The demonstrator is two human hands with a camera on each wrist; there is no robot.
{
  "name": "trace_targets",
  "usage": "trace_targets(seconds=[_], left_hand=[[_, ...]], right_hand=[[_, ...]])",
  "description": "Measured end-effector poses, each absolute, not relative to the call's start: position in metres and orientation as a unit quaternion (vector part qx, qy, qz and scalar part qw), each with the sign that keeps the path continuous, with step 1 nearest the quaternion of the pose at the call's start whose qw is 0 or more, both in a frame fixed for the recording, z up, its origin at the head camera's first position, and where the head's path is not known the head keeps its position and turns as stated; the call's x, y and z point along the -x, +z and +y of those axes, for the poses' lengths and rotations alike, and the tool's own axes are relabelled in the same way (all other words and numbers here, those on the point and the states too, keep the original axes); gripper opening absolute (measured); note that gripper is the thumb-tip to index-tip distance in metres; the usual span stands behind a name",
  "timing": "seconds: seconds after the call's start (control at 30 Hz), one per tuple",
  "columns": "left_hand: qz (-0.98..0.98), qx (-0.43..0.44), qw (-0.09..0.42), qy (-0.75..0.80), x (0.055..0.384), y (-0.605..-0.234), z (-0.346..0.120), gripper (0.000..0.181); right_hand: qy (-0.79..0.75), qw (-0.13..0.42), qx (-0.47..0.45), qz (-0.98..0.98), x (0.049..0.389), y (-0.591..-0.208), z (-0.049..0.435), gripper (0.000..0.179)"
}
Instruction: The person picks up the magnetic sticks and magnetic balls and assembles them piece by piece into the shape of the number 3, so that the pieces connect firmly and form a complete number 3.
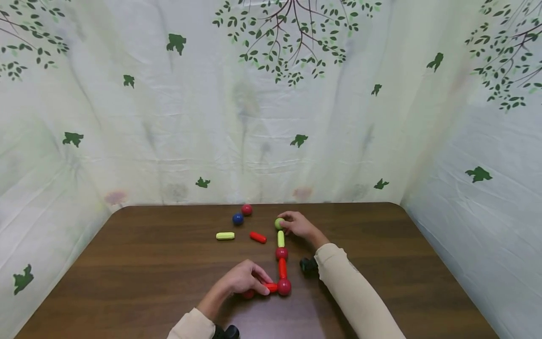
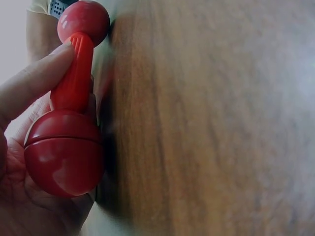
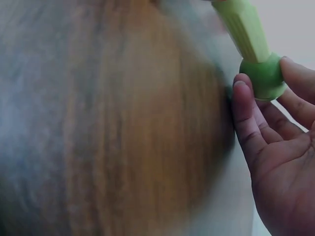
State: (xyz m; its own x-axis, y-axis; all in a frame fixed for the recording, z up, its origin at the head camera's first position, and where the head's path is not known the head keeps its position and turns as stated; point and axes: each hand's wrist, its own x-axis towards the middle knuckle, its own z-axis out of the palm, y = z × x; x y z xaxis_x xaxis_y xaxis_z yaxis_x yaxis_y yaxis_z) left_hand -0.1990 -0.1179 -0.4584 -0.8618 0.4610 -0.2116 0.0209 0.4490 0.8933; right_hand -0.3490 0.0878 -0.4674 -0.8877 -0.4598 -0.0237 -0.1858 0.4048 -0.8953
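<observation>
While your left hand (image 1: 244, 277) pinches the near red stick (image 1: 272, 287), set between the corner red ball (image 1: 284, 286) and the left-end red ball (image 2: 65, 160), your right hand (image 1: 299, 226) pinches the green ball (image 1: 278, 223) touching the yellow-green stick (image 1: 281, 238) at the far end; blue ball (image 1: 238, 219) and loose red stick (image 1: 258, 237) lie left on the desk (image 1: 394, 263)

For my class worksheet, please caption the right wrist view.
A right hand holds a green ball at the end of a yellow-green rod.

I hold my left hand (image 1: 244, 278) close in and pinching, my right arm (image 1: 351, 292) stretched farther forward, right hand (image 1: 301, 226) pinching too
</observation>
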Motion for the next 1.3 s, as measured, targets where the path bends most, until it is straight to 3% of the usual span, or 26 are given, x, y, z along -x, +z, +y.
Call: trace_targets(seconds=[0.4, 1.3], left_hand=[[0.825, -0.145, 0.219, 0.501, 0.198, -0.459, -0.117, 0.017], [0.828, -0.146, 0.221, 0.494, 0.200, -0.457, -0.117, 0.015]], right_hand=[[-0.498, 0.128, 0.238, 0.824, 0.346, -0.470, 0.094, 0.028], [-0.495, 0.112, 0.217, 0.834, 0.347, -0.479, 0.091, 0.030]])
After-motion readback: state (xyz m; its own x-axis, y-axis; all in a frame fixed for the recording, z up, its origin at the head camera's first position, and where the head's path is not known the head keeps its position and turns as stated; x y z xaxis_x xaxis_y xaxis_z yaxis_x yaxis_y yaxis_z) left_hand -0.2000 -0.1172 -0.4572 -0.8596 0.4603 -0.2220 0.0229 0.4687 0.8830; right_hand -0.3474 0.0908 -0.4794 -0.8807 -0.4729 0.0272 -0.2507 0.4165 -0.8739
